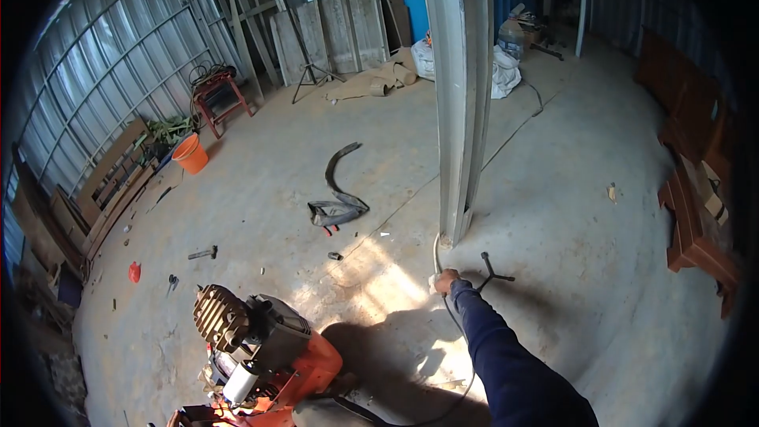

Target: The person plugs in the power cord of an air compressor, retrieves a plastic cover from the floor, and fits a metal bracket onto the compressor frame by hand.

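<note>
My right hand, at the end of a dark blue sleeve, reaches forward near the foot of a metal pillar. Its fingers are closed around a small white power socket. A pale cord rises from the socket along the pillar base. From the hand a dark cable curves down toward an orange air compressor with a finned pump head. Whether a plug sits fully in the socket is too small to tell. My left hand is out of view.
A black tripod stand is right of my hand. On the floor lie a black tube, a hammer and pliers. An orange bucket stands left; wooden furniture lines the right.
</note>
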The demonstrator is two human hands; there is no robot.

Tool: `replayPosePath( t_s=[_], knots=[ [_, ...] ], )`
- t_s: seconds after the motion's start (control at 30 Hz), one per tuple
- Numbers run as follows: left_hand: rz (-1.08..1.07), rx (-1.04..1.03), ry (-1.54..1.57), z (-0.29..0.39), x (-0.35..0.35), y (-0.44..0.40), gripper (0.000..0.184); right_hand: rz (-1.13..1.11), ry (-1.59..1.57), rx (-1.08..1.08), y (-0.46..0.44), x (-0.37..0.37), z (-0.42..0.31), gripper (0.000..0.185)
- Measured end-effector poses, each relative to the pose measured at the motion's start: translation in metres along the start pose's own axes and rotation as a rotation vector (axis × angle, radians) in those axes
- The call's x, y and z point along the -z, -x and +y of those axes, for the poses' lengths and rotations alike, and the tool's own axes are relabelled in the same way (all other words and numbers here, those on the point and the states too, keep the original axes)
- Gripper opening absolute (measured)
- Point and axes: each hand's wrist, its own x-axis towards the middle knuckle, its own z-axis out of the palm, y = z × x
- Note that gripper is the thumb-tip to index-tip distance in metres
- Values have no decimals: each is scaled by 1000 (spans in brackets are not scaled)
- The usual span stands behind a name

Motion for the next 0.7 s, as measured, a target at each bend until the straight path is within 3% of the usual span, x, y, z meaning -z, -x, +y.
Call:
replayPosePath(
  t_s=[0.1, 0.13, 0.2, 0.23, 0.27, 0.33, 0.4, 0.43, 0.47, 0.5, 0.53, 0.6, 0.63, 0.7],
  knots=[
    [-31, -42, 21, -13, -4, 0, 33, 185, -87, 18, 45, 21, -9, 28],
    [-42, -41, 9, -13, -2, 0, 33, 169, -87, 17, 42, 14, -7, 28],
    [-122, -1, -18, -7, 1, -2, 36, 314, -108, 210, 25, -22, 7, 27],
    [-164, 22, -35, -2, 4, -4, 39, 449, -179, 161, 24, -38, 11, 29],
    [-188, 24, -61, 20, 8, -4, 39, 580, -249, 106, 26, -49, 11, 30],
    [325, -238, -449, 108, 6, -3, 48, 536, -250, 46, 27, -55, 7, 33],
    [282, 13, 293, 205, -7, 23, 50, 462, -286, 30, 20, -60, 11, 30],
    [251, -372, 41, 230, -8, 37, 48, 443, -284, 22, 14, -63, 13, 30],
    [140, -620, 285, 283, -13, 43, 45, 397, -182, 5, 7, -64, 13, 32],
    [-71, -600, 570, 310, -44, 63, 37, 350, -80, -9, -1, -65, 12, 33],
    [-340, -813, 595, 337, -64, 64, 46, 337, -77, -7, -7, -59, 9, 33],
    [-739, -805, 674, 375, -141, 84, 49, 71, 170, 147, -18, -43, 9, 35],
    [-826, -783, 624, 385, -186, 97, 54, -67, 289, 220, -17, -40, 9, 36],
    [-964, -787, 464, 395, -283, 117, 66, -85, 217, 180, -17, -32, 6, 36]
  ],
)
